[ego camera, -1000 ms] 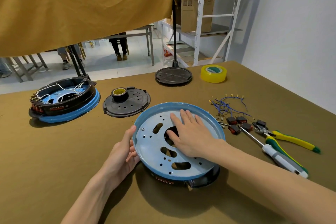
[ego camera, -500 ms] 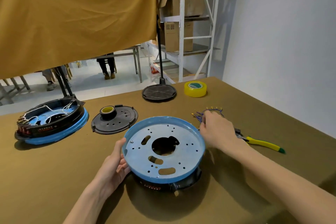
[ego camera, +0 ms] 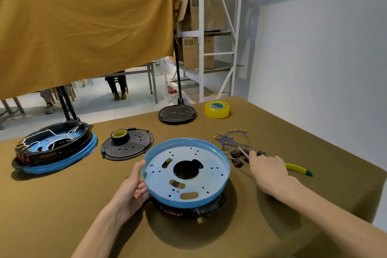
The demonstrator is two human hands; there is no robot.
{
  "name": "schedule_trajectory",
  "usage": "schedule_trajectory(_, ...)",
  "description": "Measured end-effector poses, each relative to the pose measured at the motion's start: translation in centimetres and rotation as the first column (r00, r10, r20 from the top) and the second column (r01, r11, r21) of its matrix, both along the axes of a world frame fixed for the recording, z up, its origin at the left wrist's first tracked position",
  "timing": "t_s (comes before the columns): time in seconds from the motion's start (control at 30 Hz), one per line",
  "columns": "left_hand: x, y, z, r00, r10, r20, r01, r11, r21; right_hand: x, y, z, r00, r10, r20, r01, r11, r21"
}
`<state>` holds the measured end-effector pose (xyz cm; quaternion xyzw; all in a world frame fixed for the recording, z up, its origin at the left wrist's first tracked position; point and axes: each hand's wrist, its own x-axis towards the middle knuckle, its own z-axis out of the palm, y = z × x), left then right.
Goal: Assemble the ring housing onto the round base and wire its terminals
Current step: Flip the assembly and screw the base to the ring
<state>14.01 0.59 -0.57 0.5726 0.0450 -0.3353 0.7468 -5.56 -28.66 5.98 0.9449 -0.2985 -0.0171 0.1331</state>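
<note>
Olive-cloth counter [ego camera: 62,205]: blue round metal base [ego camera: 186,172] sits on black ring housing [ego camera: 188,208], left hand [ego camera: 134,188] gripping rim. Right hand [ego camera: 267,168] reaching parts, fingers' state can't tell. Blue terminal wires [ego camera: 230,139] loose; wiring not started, looks like.

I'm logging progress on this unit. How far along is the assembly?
Done: the blue round base sits on the black ring housing, steadied at its rim by the left hand. In hand: the right hand reaches among the small black terminal parts; whether it holds anything is unclear. Left: all wiring; the blue wires lie loose, unlike the wired unit at left.
</note>
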Motion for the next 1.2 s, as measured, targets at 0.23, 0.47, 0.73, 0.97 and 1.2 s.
schedule_trajectory(0.23, 0.2, 0.1, -0.1, 0.999, -0.036, 0.005, 0.036, 0.999, -0.026, 4.2, 3.2, 5.0, 0.916, -0.053, 0.398, -0.285, 0.613, 0.737)
schedule_trajectory(0.47, 0.0, 0.4, 0.9, 0.998, -0.069, -0.002, 0.068, 0.997, -0.046, 9.4, 7.1, 9.0, 0.954, 0.15, 0.258, -0.292, 0.295, 0.91)
schedule_trajectory(0.73, 1.2, 1.4, 1.3, 0.969, -0.245, 0.019, 0.245, 0.969, -0.035, 12.3, 6.8, 10.4, 0.905, 0.147, 0.4, -0.426, 0.295, 0.855)
schedule_trajectory(0.97, 0.7, 1.4, 2.1, 0.947, -0.319, -0.04, 0.315, 0.945, -0.086, 13.7, 7.4, 9.5, 0.626, -0.068, 0.777, -0.734, 0.286, 0.616)
schedule_trajectory(1.2, -0.4, 1.4, 2.8, 0.954, -0.301, -0.001, 0.301, 0.953, -0.037, 15.1, 8.9, 8.3, 0.432, 0.106, 0.896, -0.848, 0.385, 0.364)
